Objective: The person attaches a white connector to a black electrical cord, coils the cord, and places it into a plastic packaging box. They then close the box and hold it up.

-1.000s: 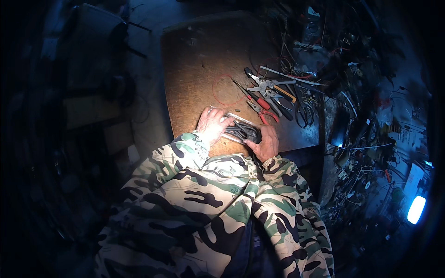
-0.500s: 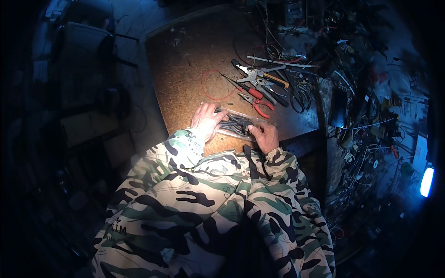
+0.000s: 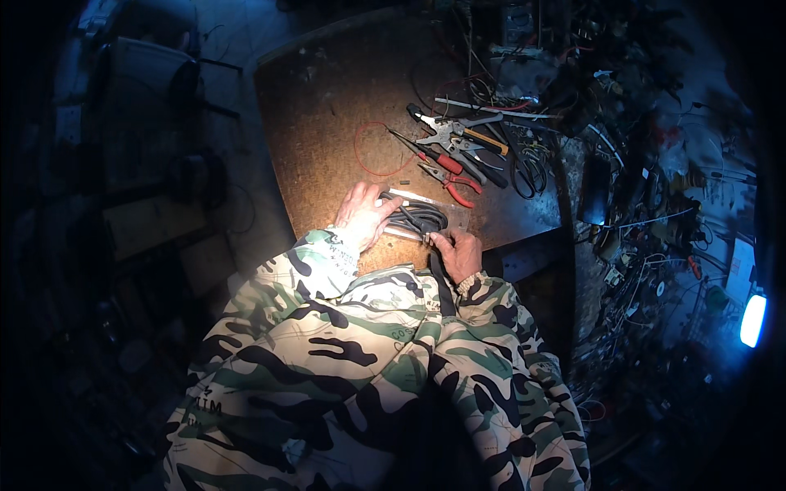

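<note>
A bundle of black cable [image 3: 420, 214] is coiled in loops near the front of the wooden table [image 3: 315, 147]. Beneath it lies a flat, clear-edged piece [image 3: 404, 195]; I cannot tell whether it is a tray or a plastic sleeve. My left hand [image 3: 360, 214] is closed over the left end of the coil, thumb and fingers gripping the loops. At the coil's lower right, my right hand [image 3: 458, 250] pinches a dark part of the cable between thumb and forefinger. Part of the cable is hidden under the left fingers.
Beyond the coil lie red-handled pliers [image 3: 458, 192], a red-and-black probe [image 3: 448, 163] and a grey wire stripper [image 3: 446, 131]. A thin red wire [image 3: 356, 151] loops to their left. Tangled cables [image 3: 532, 168] sit at the right edge, and a lamp [image 3: 753, 321] glows far right.
My right hand has moved left and slightly toward me, pinching the cable. The coil's right end now shows as rounded loops. My left hand has stayed nearly in place.
</note>
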### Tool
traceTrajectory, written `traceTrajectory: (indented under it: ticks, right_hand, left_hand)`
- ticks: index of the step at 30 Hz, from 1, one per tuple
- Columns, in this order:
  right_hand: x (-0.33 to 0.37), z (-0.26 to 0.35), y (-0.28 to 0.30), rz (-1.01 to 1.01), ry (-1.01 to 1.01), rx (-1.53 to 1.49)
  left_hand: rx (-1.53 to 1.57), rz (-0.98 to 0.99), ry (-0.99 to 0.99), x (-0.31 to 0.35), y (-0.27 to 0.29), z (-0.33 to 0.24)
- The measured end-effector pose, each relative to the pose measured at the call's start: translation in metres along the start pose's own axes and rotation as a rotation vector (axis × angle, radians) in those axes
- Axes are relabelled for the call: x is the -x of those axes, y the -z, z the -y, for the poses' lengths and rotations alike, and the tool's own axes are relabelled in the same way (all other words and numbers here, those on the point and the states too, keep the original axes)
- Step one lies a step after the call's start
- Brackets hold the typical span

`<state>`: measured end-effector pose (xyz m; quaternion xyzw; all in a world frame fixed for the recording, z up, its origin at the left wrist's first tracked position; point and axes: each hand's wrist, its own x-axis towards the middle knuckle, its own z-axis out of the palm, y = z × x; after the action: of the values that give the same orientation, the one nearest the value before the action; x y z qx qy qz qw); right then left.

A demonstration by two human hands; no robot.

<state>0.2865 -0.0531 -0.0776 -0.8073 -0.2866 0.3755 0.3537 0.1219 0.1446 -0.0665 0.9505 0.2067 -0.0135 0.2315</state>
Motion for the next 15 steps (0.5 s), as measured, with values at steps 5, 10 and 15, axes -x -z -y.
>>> traceTrajectory:
  ticks: [5, 10, 15]
  right_hand:
    - [-0.007, 0.007, 0.005, -0.160, 0.111, 0.013]
    - [-0.028, -0.015, 0.013, 0.207, -0.038, -0.209]
    - [-0.041, -0.012, 0.017, 0.268, 0.017, -0.104]
  left_hand:
    - [-0.008, -0.007, 0.010, -0.001, -0.001, -0.003]
    - [-0.037, 0.023, 0.002, -0.004, 0.003, -0.005]
    - [-0.048, 0.102, 0.051, -0.010, 0.011, -0.012]
